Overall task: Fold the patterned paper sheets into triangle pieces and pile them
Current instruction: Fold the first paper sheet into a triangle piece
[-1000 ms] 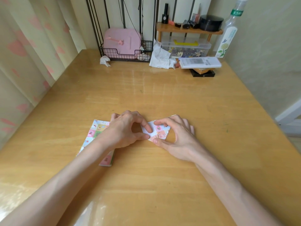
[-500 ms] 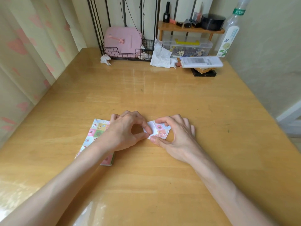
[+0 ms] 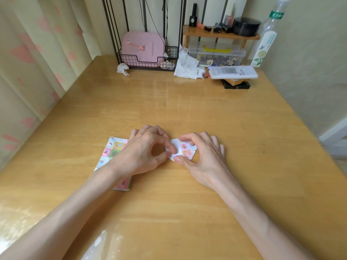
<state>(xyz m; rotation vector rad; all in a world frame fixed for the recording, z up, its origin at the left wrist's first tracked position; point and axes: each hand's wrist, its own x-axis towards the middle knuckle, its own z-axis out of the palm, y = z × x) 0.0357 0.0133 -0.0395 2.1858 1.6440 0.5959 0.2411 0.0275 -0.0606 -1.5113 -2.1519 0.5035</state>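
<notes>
Head view, looking down at the wooden surface [image 3: 187, 109]. Being folded just right of the frame's centre: one small patterned sheet [image 3: 185, 150], lying on the surface between the two hands, showing a white flap on its left side and printed squares on its right. Not yet looking like a triangle, more like a doubled rectangle, so judging this as an early fold in the piece.

Waiting at centre left, partly hidden under the left forearm: a stack of patterned sheets [image 3: 112, 152], apparently unfolded. Finding no pile of finished triangles anywhere in the frame, so judging nearly all of the task as lying ahead: finishing this piece, folding the rest of the stack, then piling.

Pinching the white flap with the left hand [image 3: 148, 152], its index fingertip and thumb curling into a ring and meeting on the paper's left edge, the other fingers bending behind.

Holding the printed side with the right hand [image 3: 202, 156], the thumb tip pressing at the lower edge, the index finger hooking over the upper edge, the other fingers lying spread on the surface beyond the paper.

Showing neither hand flat nor closed into a fist, both half curling round the same piece. Touching the stack only with the left forearm, if at all; impossible to tell from this angle.
</notes>
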